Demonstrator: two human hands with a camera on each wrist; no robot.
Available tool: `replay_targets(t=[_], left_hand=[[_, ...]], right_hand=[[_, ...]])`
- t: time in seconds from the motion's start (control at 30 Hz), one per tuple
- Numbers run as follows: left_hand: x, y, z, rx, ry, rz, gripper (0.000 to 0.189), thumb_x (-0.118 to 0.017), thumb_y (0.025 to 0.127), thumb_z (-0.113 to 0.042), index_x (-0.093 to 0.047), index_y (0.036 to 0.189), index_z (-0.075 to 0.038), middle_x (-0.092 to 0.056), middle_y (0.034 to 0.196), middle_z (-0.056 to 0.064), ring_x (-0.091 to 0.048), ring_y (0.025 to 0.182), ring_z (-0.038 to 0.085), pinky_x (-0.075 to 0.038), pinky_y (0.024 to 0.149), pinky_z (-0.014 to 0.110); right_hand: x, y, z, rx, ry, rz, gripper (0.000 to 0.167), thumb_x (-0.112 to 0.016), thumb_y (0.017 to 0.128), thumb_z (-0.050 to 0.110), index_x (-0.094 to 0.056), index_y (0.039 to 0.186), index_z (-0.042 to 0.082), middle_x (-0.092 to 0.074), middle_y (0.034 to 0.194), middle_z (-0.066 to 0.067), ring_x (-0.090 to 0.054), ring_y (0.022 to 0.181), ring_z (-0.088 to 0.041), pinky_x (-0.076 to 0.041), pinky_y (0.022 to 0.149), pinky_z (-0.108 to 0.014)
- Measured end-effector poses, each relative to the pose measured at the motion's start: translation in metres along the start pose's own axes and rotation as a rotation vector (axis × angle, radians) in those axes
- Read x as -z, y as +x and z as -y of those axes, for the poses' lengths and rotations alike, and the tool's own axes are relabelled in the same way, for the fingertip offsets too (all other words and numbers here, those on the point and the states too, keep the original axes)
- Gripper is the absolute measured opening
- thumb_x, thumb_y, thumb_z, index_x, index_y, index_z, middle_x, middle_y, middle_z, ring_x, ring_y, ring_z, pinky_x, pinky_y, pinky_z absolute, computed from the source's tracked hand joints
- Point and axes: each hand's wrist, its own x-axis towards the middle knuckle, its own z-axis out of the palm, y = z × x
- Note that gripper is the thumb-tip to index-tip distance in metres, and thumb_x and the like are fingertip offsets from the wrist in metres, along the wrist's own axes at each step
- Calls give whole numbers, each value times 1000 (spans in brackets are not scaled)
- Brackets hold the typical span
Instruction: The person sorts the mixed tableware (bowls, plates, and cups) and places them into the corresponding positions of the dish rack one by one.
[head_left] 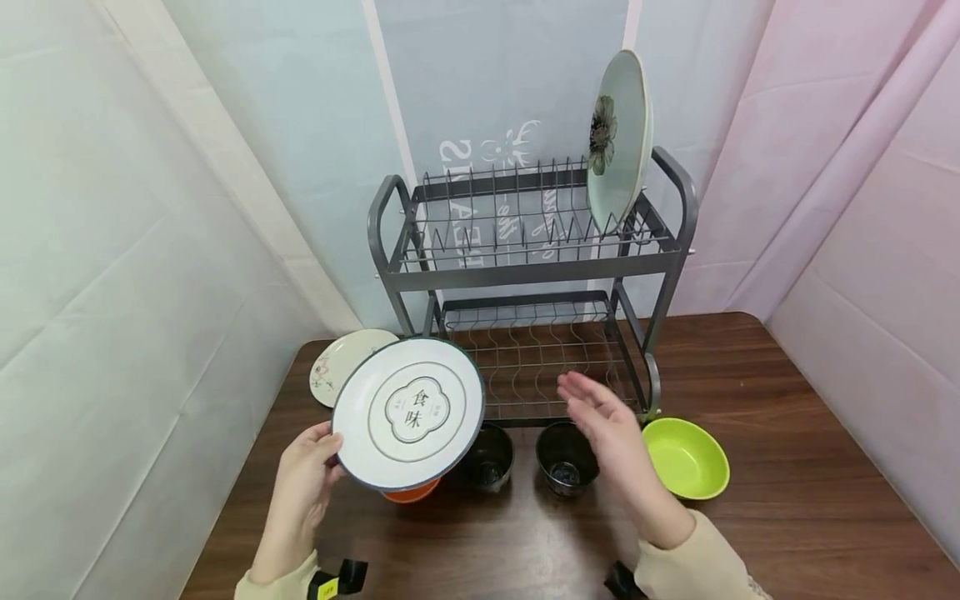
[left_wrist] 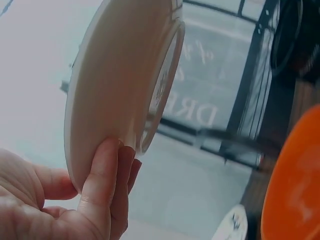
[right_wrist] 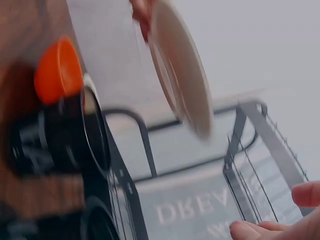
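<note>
My left hand (head_left: 303, 471) grips the left edge of a white plate (head_left: 408, 412) with a dark blue rim and printed characters, thumb on its face. The plate is raised over the table, its face tilted toward me. Its pale underside and foot ring show in the left wrist view, where the fingers (left_wrist: 100, 175) press behind it. The right hand (head_left: 611, 425) hovers in front of the dish rack's lower tier, above a black cup (head_left: 564, 479). Its fingers are extended and hold nothing. In the right wrist view only some fingertips (right_wrist: 245, 231) show.
A two-tier dark dish rack (head_left: 532, 271) stands at the back; a large flower-patterned plate (head_left: 626, 142) is upright at its top right. A small plate (head_left: 333, 371), an orange bowl (head_left: 412, 493), another black cup (head_left: 495, 454) and a green bowl (head_left: 686, 458) are on the table.
</note>
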Motion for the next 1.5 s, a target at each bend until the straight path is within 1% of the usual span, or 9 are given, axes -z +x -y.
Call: replay_targets(t=[0.13, 0.23, 0.43, 0.63, 0.87, 1.1, 1.27, 1.37, 1.5], left_hand=[[-23, 5, -3, -27, -71, 50, 34, -41, 96, -4, -35, 127, 10, -56, 84, -4, -53, 67, 5, -48, 56, 16], [-42, 8, -4, -46, -123, 86, 31, -41, 95, -2, -35, 122, 11, -55, 83, -1, -53, 65, 6, -47, 54, 17], [-77, 9, -2, -62, -186, 138, 26, -40, 94, 2, -33, 119, 8, -52, 87, 3, -52, 62, 6, -45, 51, 17], [-102, 6, -3, -95, -228, 194, 22, -41, 94, 3, -32, 114, 6, -51, 83, 3, -52, 58, 5, -45, 50, 16], [-121, 1, -3, -90, -216, 254, 23, -40, 94, 3, -31, 115, 7, -51, 89, 8, -56, 65, 7, -51, 56, 19], [-128, 2, -5, -98, -140, 313, 26, -42, 95, -1, -31, 117, 6, -52, 99, 13, -58, 69, 8, -51, 62, 21], [-126, 8, -8, -117, -83, 367, 29, -39, 100, -18, -36, 120, 3, -55, 106, 14, -60, 78, 9, -54, 71, 24], [-124, 15, -10, -169, -139, 328, 40, -29, 102, -30, -38, 121, 4, -56, 106, 14, -60, 82, 11, -54, 74, 27], [-122, 30, -12, -307, -238, 150, 39, -25, 103, -28, -40, 115, 6, -55, 102, 13, -57, 86, 14, -53, 75, 25]], right_hand=[[-15, -7, -8, -48, 34, 109, 46, -47, 95, 14, -35, 138, -1, -42, 141, -20, -50, 124, -14, -40, 101, -24], [-23, -9, -14, -81, 56, 137, 48, -47, 96, 17, -34, 138, -1, -43, 140, -21, -46, 127, -27, -41, 101, -30], [-31, -14, -18, -105, 97, 76, 53, -46, 97, 17, -26, 141, -5, -54, 126, -24, -62, 104, -14, -49, 93, -31], [-30, -8, -16, -117, 225, -12, 41, -39, 98, 10, -35, 134, -10, -62, 105, -8, -62, 87, -5, -52, 79, -21], [-18, -7, -12, -171, 222, -67, 37, -35, 99, 7, -34, 130, -14, -66, 93, -5, -64, 78, -5, -53, 71, -20], [-6, -5, -7, -180, 209, -56, 39, -35, 97, 3, -32, 132, -13, -68, 89, 1, -65, 72, -6, -54, 69, -22], [0, -7, -5, -162, 233, -77, 39, -33, 97, 2, -32, 133, -11, -67, 88, 6, -65, 74, -5, -55, 69, -23], [5, -8, -3, -134, 246, -85, 39, -34, 97, 2, -30, 134, -11, -67, 87, 9, -65, 76, -4, -55, 69, -22], [11, -12, 1, -101, 255, -97, 39, -33, 98, 3, -29, 133, -11, -67, 86, 11, -64, 75, -2, -54, 68, -20]])
